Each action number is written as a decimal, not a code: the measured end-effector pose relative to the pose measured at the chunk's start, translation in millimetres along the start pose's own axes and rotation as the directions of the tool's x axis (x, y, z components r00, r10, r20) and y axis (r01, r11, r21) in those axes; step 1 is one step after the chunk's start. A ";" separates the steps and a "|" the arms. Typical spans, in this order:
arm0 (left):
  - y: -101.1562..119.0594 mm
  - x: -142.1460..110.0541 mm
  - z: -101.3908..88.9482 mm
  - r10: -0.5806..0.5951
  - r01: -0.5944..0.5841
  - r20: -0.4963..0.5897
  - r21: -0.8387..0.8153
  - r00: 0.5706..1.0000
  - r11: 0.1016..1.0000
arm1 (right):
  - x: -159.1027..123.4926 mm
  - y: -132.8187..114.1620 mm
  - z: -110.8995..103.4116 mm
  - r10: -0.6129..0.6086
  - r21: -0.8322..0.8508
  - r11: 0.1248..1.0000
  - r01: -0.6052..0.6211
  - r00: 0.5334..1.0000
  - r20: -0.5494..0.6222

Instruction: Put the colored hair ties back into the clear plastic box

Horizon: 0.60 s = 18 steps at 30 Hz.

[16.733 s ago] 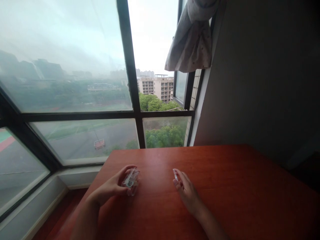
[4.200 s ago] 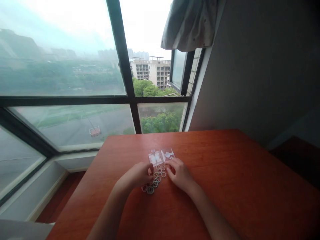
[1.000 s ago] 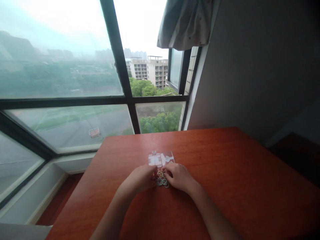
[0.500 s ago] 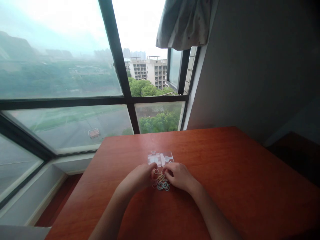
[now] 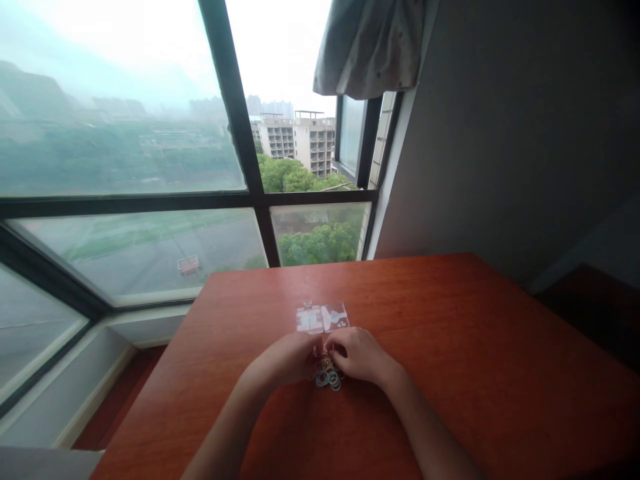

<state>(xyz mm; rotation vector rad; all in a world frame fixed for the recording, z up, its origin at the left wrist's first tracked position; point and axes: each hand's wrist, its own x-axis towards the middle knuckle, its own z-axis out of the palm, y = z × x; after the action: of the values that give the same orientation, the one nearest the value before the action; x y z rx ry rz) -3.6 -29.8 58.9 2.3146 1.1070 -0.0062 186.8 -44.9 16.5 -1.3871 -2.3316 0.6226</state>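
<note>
A loose pile of small elastic hair ties (image 5: 329, 377), pale yellow and blue-green, lies on the table just below my fingertips. My left hand (image 5: 296, 357) curls over the pile's left side, fingers bent and closed. From the right, my right hand (image 5: 361, 353) pinches with thumb and forefinger close to the left fingertips, at the top of the pile. Whatever sits between the fingers of either hand is too small to make out. Just beyond the hands a small clear plastic case (image 5: 321, 319) lies opened flat, with white printed shapes on it.
The reddish-brown wooden table (image 5: 425, 313) reaches back to a dark-framed window (image 5: 257, 197). A grey curtain (image 5: 370, 50) hangs at the upper right beside a plain dark wall (image 5: 500, 147).
My left hand has moved right, closing the gap to my right hand. The hair ties have shifted slightly toward me and to the right. The plastic case stays in place.
</note>
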 end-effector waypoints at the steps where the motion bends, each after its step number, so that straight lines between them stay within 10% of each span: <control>1: -0.7 -0.2 0.4 0.011 -0.011 -0.003 -0.011 1.000 1.000 | -0.1 0.4 -0.1 -0.006 0.005 1.000 0.006 1.000 0.000; 18: -6.1 2.5 2.6 -0.133 0.135 -0.044 0.062 0.990 0.989 | -3.7 19.7 -8.5 0.079 -0.071 0.994 -0.078 0.997 0.011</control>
<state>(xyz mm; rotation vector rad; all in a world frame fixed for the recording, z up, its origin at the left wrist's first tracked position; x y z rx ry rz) -5.7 -26.3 53.1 2.3010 1.2987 -0.0477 207.2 -38.3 12.8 -1.5174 -2.3399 0.5783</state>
